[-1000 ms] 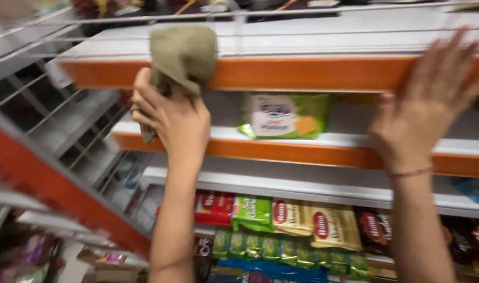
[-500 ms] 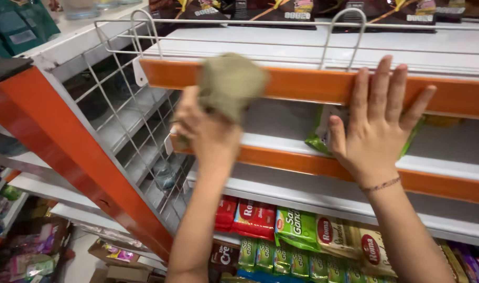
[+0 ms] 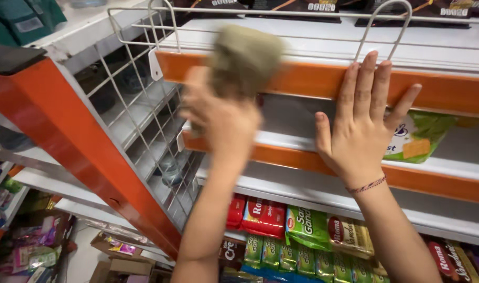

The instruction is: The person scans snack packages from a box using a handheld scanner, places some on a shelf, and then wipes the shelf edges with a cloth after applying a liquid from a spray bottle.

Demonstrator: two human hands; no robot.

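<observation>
My left hand (image 3: 223,118) is raised and blurred, gripping a bunched olive-green cloth (image 3: 244,57) against the orange front edge of the upper shelf (image 3: 302,78). My right hand (image 3: 362,126) rests flat, fingers spread, on that same orange edge further right; a thin red thread bracelet circles the wrist. A green and white snack packet (image 3: 420,139) lies on the shelf below, partly behind my right hand.
A white wire divider (image 3: 145,120) closes the shelf's left end, beside a slanted orange upright (image 3: 77,152). Lower shelves carry rows of red, green and beige packets (image 3: 302,233). Dark packets (image 3: 302,8) sit on the top shelf. Cardboard boxes (image 3: 113,246) stand on the floor at lower left.
The view has shifted left along the shelving. My left hand has carried the cloth up and right along the orange edge. My right hand stays pressed on the edge.
</observation>
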